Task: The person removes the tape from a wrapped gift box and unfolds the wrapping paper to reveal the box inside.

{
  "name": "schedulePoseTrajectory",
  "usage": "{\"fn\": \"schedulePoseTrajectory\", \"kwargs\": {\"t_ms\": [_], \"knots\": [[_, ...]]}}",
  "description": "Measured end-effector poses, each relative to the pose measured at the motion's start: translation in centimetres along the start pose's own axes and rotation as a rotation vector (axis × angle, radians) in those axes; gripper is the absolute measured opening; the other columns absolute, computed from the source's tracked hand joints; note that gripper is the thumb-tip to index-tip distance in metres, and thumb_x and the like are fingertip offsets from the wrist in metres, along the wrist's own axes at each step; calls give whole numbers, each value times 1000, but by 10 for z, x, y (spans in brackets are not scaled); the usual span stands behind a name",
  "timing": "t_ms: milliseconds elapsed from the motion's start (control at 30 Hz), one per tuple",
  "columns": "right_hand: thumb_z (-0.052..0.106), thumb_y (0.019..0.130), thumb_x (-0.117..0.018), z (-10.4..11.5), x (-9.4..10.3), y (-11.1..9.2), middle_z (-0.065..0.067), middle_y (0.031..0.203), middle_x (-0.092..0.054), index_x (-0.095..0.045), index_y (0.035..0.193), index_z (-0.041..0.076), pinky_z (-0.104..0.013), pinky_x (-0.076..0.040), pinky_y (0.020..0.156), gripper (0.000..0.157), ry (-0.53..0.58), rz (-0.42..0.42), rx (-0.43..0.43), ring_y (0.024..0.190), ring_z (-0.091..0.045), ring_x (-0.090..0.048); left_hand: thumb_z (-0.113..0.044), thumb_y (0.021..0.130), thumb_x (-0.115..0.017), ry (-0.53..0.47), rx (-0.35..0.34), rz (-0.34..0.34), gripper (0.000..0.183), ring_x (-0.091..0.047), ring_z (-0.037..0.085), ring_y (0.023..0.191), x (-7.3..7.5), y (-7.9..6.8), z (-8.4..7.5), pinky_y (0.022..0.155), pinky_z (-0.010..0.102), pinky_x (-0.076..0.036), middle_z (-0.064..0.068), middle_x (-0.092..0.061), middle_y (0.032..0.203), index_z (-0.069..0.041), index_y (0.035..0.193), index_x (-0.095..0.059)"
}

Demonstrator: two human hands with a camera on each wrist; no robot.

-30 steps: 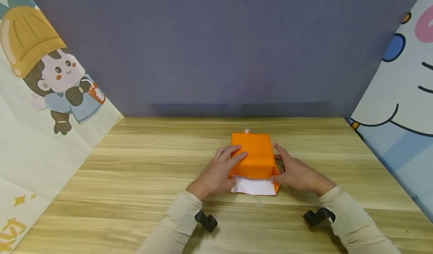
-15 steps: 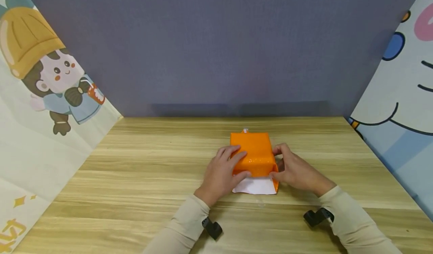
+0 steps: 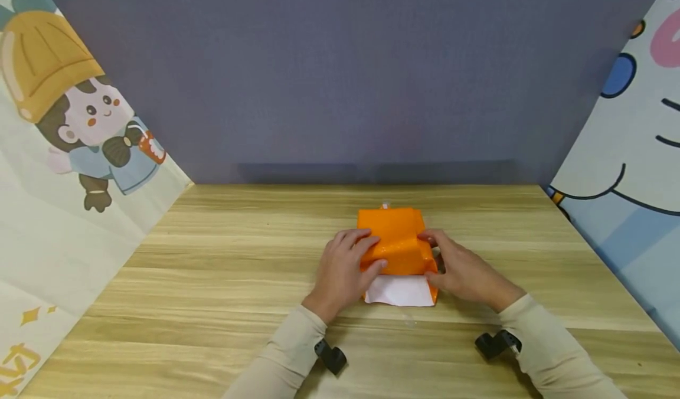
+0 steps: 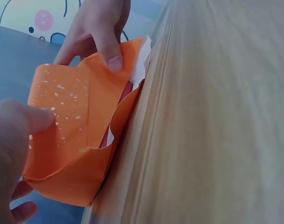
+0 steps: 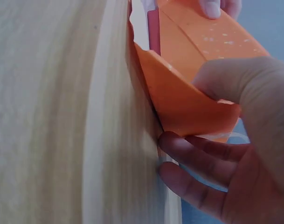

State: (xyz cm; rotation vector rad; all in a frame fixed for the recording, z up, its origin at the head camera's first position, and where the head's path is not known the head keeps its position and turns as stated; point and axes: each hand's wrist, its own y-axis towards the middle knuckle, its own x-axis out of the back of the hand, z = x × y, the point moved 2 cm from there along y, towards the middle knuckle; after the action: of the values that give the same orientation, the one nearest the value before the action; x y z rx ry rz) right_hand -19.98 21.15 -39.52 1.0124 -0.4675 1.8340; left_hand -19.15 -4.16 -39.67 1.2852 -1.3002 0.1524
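Note:
A box-shaped package in orange wrapping paper [image 3: 395, 234], flecked with gold on its front, sits on the wooden table. The paper's white inner side [image 3: 399, 291] shows along the front flap. Through the open end, a slim red edge [image 5: 154, 31] of the thing inside peeks out; its kind is hidden. My left hand [image 3: 342, 269] holds the package's left side, fingers over the top and thumb at the front. At the right side, my right hand [image 3: 464, 269] pinches the orange paper, its thumb [image 5: 221, 79] on the folded side and its other fingers on the far side.
The wooden table [image 3: 212, 281] surrounds the package, with a grey panel [image 3: 345, 80] behind it. A small clear strip, perhaps tape [image 3: 386, 205], sticks out past the package's back edge. Cartoon-printed sheets [image 3: 79, 151] stand on both sides.
My right fingers have moved in over the package's right edge, and the paper there is now creased inward. My left thumb has shifted up onto the front face. The package's top has moved slightly left.

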Motion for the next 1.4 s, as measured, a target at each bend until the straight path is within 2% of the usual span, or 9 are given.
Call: {"fn": "schedulePoseTrajectory", "kwargs": {"t_ms": [200,333,533,667,767,867,1067,1200,1400], "knots": [[15,88,-73,3,1,-2,-15,148,-47,-37,153,13,-52,-49,98,75,-122,-17,60,117,-28,-59,-34,89,-73,-26,6,-40,42,-56,25,116,3,2,2,97,41,-46,5,-63,123,-13,125,-67],[21,89,-74,3,2,-3,-14,144,-52,-39,153,17,-52,-50,96,73,-141,-18,61,112,-25,-62,-27,88,-71,-52,-17,-70,48,-54,27,115,6,5,4,100,42,-45,10,-59,125,-10,131,-60],[27,91,-73,3,1,-3,-13,146,-51,-37,154,19,-54,-48,98,73,-144,-7,31,118,-29,-60,-18,87,-71,-80,-128,-96,66,-48,34,128,14,8,7,106,46,-42,18,-45,145,-14,147,-46],[29,93,-71,2,0,-2,-13,149,-49,-36,155,21,-56,-46,100,72,-148,2,12,121,-31,-59,-8,83,-67,-62,-211,-105,71,-42,36,133,23,12,8,107,49,-40,16,-35,156,-21,150,-46],[30,93,-70,2,0,-1,-14,150,-47,-35,155,22,-57,-45,101,71,-156,9,3,124,-34,-57,-5,80,-63,-47,-246,-119,66,-38,36,137,30,14,11,107,51,-39,12,-34,158,-19,144,-54],[30,94,-70,3,1,-1,-15,150,-47,-35,155,22,-58,-43,102,71,-159,12,-3,125,-35,-56,-7,79,-59,-63,-266,-156,51,-37,34,140,37,17,13,109,51,-37,9,-41,155,-14,130,-64],[31,95,-69,4,2,0,-15,150,-47,-34,156,21,-58,-42,104,71,-151,20,-12,127,-36,-54,-18,87,-56,-102,-298,-315,21,-54,29,128,50,22,20,97,45,-45,6,-68,122,-11,93,-74],[30,95,-69,5,3,0,-16,150,-47,-34,156,21,-58,-42,104,71,-148,18,-15,127,-36,-54,-26,95,-52,-93,-286,-332,30,-61,27,119,60,23,27,94,45,-46,5,-73,103,-9,82,-73],[30,95,-68,5,2,0,-15,151,-46,-33,156,22,-59,-42,104,71,-150,22,-26,127,-36,-54,-30,101,-46,-95,-233,-303,45,-65,27,110,75,22,44,96,46,-45,5,-74,89,-7,74,-74]]}}
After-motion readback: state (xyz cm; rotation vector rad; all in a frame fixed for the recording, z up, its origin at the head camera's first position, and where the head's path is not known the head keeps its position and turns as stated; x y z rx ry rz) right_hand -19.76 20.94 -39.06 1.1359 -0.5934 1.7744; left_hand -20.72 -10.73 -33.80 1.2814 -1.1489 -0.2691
